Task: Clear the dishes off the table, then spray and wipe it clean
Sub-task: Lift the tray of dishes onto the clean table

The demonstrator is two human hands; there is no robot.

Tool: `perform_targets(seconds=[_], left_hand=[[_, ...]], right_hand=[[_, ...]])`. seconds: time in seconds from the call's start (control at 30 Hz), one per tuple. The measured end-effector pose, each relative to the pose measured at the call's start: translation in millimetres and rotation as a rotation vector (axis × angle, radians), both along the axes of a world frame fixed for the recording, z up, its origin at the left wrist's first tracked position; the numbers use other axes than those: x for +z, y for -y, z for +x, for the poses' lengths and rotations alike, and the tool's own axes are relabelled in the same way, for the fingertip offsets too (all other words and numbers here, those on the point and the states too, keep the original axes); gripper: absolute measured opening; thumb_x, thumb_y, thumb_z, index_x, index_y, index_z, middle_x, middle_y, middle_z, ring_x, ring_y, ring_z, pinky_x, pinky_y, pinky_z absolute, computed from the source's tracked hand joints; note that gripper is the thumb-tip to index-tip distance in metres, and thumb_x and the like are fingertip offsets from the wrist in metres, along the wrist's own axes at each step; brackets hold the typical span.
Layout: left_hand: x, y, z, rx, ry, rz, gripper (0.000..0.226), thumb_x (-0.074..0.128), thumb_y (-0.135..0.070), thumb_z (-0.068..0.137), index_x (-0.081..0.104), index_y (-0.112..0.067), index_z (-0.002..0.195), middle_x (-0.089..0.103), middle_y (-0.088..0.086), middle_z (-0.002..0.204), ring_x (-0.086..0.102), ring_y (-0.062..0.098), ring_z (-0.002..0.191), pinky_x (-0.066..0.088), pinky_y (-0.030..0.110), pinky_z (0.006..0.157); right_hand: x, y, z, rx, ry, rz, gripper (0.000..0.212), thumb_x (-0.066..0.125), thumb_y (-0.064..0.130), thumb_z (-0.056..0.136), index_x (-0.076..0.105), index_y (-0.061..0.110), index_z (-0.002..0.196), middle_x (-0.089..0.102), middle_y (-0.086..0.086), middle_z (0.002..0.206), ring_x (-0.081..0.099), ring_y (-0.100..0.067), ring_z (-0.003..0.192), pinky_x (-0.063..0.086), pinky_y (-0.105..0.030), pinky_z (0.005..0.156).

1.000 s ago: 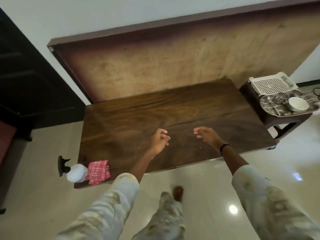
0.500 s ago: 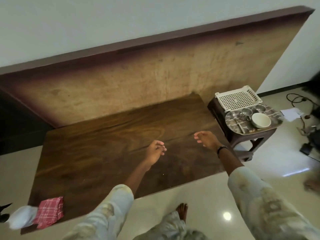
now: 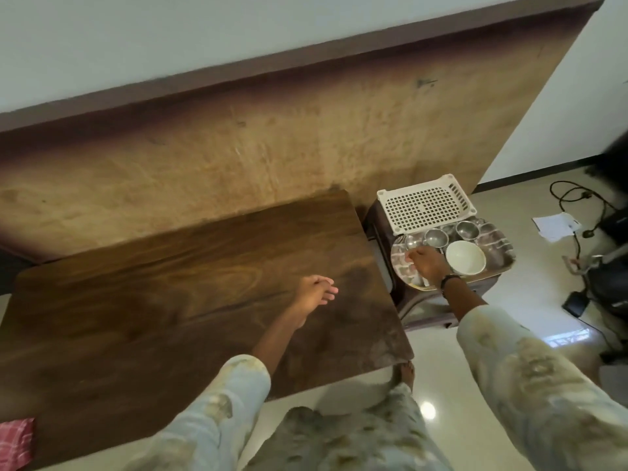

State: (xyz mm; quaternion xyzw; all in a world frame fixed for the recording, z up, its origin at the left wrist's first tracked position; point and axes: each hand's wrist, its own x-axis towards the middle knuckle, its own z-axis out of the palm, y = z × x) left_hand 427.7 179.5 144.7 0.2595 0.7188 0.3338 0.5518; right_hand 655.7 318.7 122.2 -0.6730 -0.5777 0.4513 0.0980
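Two hands work apart: the right hand [image 3: 426, 263] reaches over the steel tray [image 3: 502, 258] on the small stool [image 3: 421, 309] just beside the table [image 3: 170, 283], its grip curled down among the dishes, though whether it holds one cannot be told. The left hand [image 3: 314, 292] hovers above the bare wood with loose, empty fingers, likely kept free for balance. A white bowl [image 3: 465, 257] and small steel cups [image 3: 436, 236] sit on the tray, next to a white perforated basket [image 3: 424, 209]; parking them on the stool leaves the tabletop open for wiping. Only a red checked cloth [image 3: 15, 443] shows at the table's near left corner, within reach for cleaning. No spray bottle is in view.
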Motion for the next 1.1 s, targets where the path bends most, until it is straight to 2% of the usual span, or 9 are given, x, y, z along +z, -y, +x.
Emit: perform_targets(seconds=[0.17, 0.4, 0.53, 0.57, 0.7, 0.8, 0.87, 1.0, 1.1], left_hand=[[-29, -50, 70, 0.152, 0.091, -0.194, 0.018, 0.044, -0.011, 0.096, 0.058, -0.008, 0.087, 0.064, 0.004, 0.078, 0.062, 0.010, 0.063, 0.050, 0.018, 0.063], [-74, -112, 139, 0.251, 0.164, -0.369, 0.025, 0.043, -0.009, 0.097, 0.058, 0.008, 0.106, 0.060, 0.010, 0.084, 0.055, 0.016, 0.068, 0.045, 0.022, 0.065], [-99, -133, 159, 0.281, -0.040, -0.362, 0.019, 0.055, -0.011, 0.090, 0.064, -0.013, 0.074, 0.062, 0.007, 0.075, 0.058, 0.017, 0.072, 0.052, 0.034, 0.077], [-106, -137, 163, 0.283, -0.073, -0.363, 0.018, 0.055, -0.011, 0.090, 0.066, -0.012, 0.075, 0.064, 0.011, 0.079, 0.059, 0.021, 0.076, 0.051, 0.038, 0.081], [-127, -155, 169, 0.211, -0.130, -0.375, 0.019, 0.048, -0.011, 0.093, 0.063, -0.001, 0.098, 0.061, 0.018, 0.099, 0.053, 0.027, 0.088, 0.047, 0.044, 0.087], [-132, -171, 173, 0.163, -0.133, -0.422, 0.030, 0.045, -0.013, 0.094, 0.057, -0.002, 0.119, 0.059, 0.014, 0.122, 0.056, 0.031, 0.108, 0.044, 0.038, 0.096], [-134, -177, 175, 0.129, -0.134, -0.447, 0.035, 0.044, -0.013, 0.094, 0.053, -0.005, 0.127, 0.057, 0.015, 0.128, 0.053, 0.033, 0.119, 0.044, 0.036, 0.098], [-152, -187, 180, 0.096, -0.069, -0.453, 0.038, 0.046, -0.015, 0.093, 0.052, -0.006, 0.130, 0.057, 0.013, 0.130, 0.054, 0.032, 0.120, 0.044, 0.036, 0.099], [-175, -191, 181, 0.126, -0.131, -0.428, 0.030, 0.051, -0.010, 0.089, 0.060, -0.004, 0.117, 0.063, 0.015, 0.118, 0.059, 0.035, 0.112, 0.048, 0.043, 0.098]], right_hand=[[-14, -69, 80, 0.036, 0.147, 0.019, 0.028, 0.045, 0.018, 0.094, 0.068, 0.003, 0.098, 0.066, -0.020, 0.102, 0.060, -0.037, 0.097, 0.044, -0.041, 0.088], [-45, -143, 169, -0.002, 0.364, 0.041, 0.031, 0.048, 0.017, 0.095, 0.064, -0.003, 0.113, 0.060, -0.029, 0.118, 0.056, -0.044, 0.112, 0.044, -0.043, 0.094], [-64, -175, 202, -0.086, 0.353, 0.029, 0.031, 0.046, 0.010, 0.096, 0.058, -0.007, 0.119, 0.056, -0.029, 0.126, 0.049, -0.044, 0.120, 0.036, -0.043, 0.102], [-72, -182, 207, -0.095, 0.346, 0.024, 0.032, 0.045, 0.006, 0.095, 0.055, -0.009, 0.121, 0.054, -0.030, 0.128, 0.047, -0.044, 0.122, 0.035, -0.044, 0.103], [-91, -200, 215, -0.060, 0.350, 0.004, 0.037, 0.051, 0.003, 0.090, 0.048, -0.017, 0.122, 0.048, -0.035, 0.129, 0.044, -0.046, 0.123, 0.033, -0.046, 0.102], [-110, -210, 220, -0.062, 0.326, -0.057, 0.041, 0.050, 0.016, 0.084, 0.053, -0.012, 0.114, 0.054, -0.033, 0.121, 0.048, -0.046, 0.115, 0.039, -0.046, 0.095], [-125, -216, 226, -0.077, 0.340, -0.091, 0.034, 0.053, 0.013, 0.086, 0.056, -0.007, 0.113, 0.057, -0.031, 0.119, 0.051, -0.045, 0.112, 0.042, -0.045, 0.092], [-142, -225, 239, -0.095, 0.324, -0.080, 0.030, 0.064, 0.006, 0.083, 0.063, 0.000, 0.112, 0.063, -0.026, 0.114, 0.056, -0.044, 0.108, 0.045, -0.046, 0.094], [-146, -228, 246, -0.139, 0.224, -0.076, 0.029, 0.061, -0.001, 0.082, 0.064, 0.000, 0.111, 0.064, -0.024, 0.114, 0.059, -0.042, 0.107, 0.048, -0.048, 0.096]])
